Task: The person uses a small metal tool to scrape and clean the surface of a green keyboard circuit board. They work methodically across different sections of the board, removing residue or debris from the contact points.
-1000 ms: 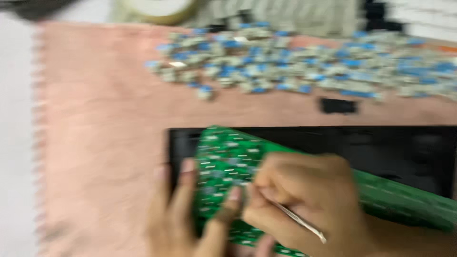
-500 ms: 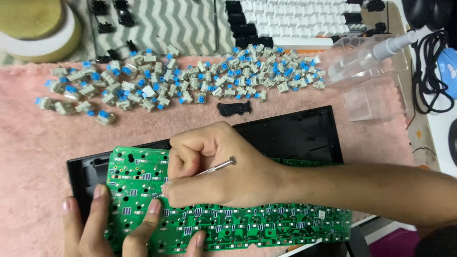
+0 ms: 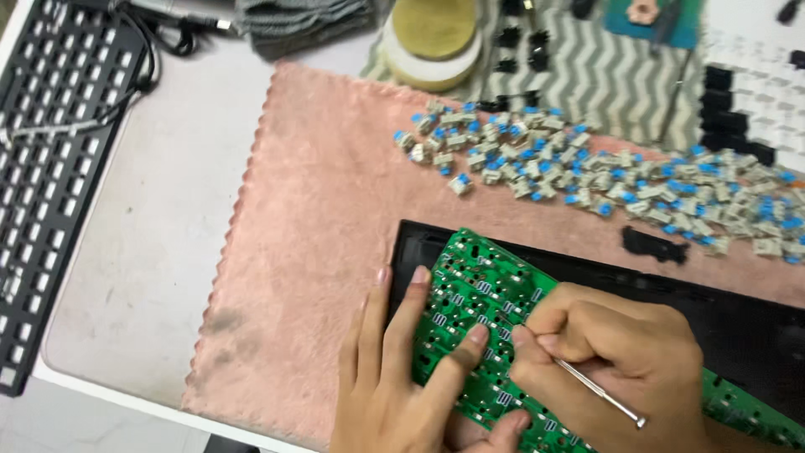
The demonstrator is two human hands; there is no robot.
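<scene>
The left hand (image 3: pixel 394 377) lies flat with its fingers (image 3: pixel 457 356) spread over the near end of a green circuit board (image 3: pixel 482 294), pressing it down rather than gripping it; the thumb tip curls up under the board's lower edge. The right hand (image 3: pixel 612 352) is closed in a pen-like pinch around a thin metal tool (image 3: pixel 599 393), whose handle end juts out toward the lower right while its working tip is hidden among the fingers against the board. The circuit board sits tilted in a black keyboard case (image 3: pixel 738 323), its left end raised over the case's rim and its right end running out of view beneath the right hand. The case rests on a pink towel (image 3: pixel 310 252) spread over the table (image 3: pixel 159 218). Beyond the case, a loose pile of blue-stemmed key switches (image 3: pixel 587 168) is scattered across the towel, with one small black part (image 3: pixel 654 246) lying just beside the case's far edge. A black keyboard frame (image 3: pixel 50 168) lies at the table's left, and a roll of tape (image 3: pixel 432 38) sits at the top.
</scene>
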